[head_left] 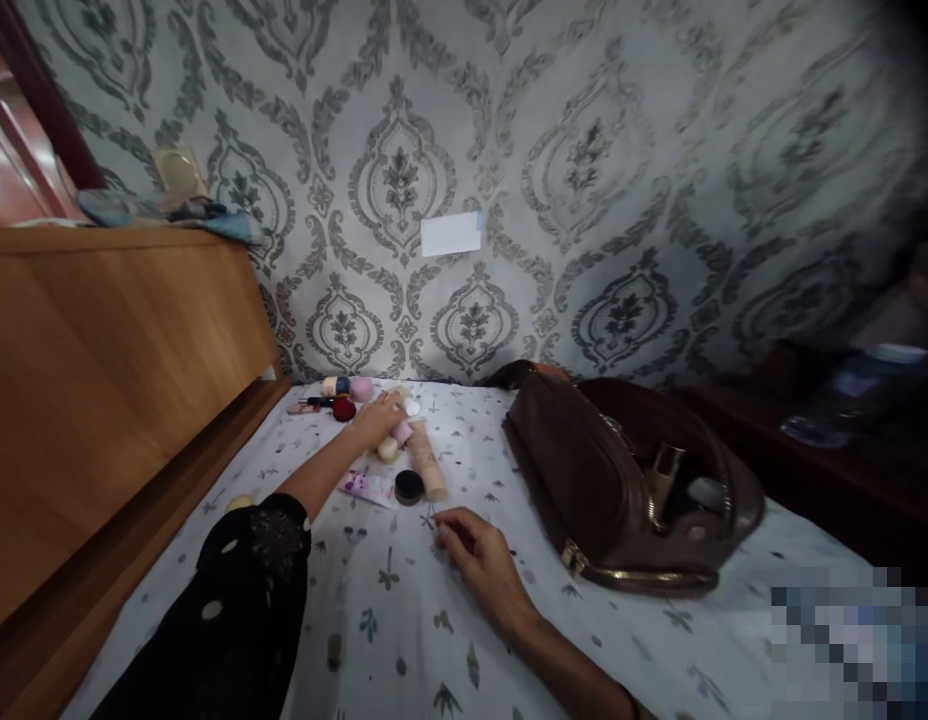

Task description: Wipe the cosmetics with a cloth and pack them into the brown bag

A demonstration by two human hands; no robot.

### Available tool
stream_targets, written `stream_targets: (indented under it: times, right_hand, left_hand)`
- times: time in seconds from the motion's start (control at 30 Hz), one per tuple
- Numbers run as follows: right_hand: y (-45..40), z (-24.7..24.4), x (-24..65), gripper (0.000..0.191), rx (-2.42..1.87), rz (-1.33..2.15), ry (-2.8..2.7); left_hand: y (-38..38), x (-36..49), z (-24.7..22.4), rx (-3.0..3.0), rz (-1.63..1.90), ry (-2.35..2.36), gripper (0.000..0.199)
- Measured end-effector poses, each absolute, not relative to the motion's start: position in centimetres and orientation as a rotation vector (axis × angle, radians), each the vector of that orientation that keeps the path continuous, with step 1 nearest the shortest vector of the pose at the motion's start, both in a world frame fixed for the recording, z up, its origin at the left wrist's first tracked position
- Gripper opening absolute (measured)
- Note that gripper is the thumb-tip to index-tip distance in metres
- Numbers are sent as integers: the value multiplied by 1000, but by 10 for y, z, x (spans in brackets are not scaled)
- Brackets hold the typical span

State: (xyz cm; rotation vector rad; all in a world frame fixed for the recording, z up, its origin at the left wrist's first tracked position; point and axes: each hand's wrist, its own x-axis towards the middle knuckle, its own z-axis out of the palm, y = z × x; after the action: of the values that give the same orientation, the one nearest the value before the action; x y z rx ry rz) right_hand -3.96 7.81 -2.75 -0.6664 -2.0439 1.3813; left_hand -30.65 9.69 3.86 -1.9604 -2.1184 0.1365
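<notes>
My left hand [379, 420] reaches over a group of cosmetics on a white patterned sheet [404, 620]; its fingertips are by a pink item [401, 431], and what they grip, if anything, is hidden. Close by are a cream-coloured jar [388, 450] and a white round item [412, 408]. My right hand [471, 550] hovers over the sheet with fingers loosely curled and apart, holding nothing. Just beyond it lie a beige tube [426, 462], a black-lidded jar [408, 487] and a purple-and-white tube [368, 487].
An open brown bag [576, 470] with items inside lies on the right. Behind my left hand are a red round item [344, 408] and a pink one [361, 389]. A wooden board [126, 370] borders the left; the patterned wall [494, 320] stands behind.
</notes>
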Motion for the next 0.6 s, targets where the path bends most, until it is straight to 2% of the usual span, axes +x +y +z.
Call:
stream_targets:
  times: [0.17, 0.33, 0.5, 0.6]
  right_hand:
    - [77, -28, -39, 27, -681, 1392, -2003]
    - [77, -30, -38, 29, -652, 1419, -1969]
    - [77, -23, -33, 39, -557, 1341, -1926]
    - [71, -18, -25, 41, -544, 1289, -1927]
  left_hand:
    - [93, -318, 40, -2034, 221, -2014, 36]
    - [66, -312, 60, -1893, 236, -2035, 23]
    - [12, -263, 89, -1809, 224, -2020, 24]
    - [-28, -211, 82, -1892, 244, -1925, 28]
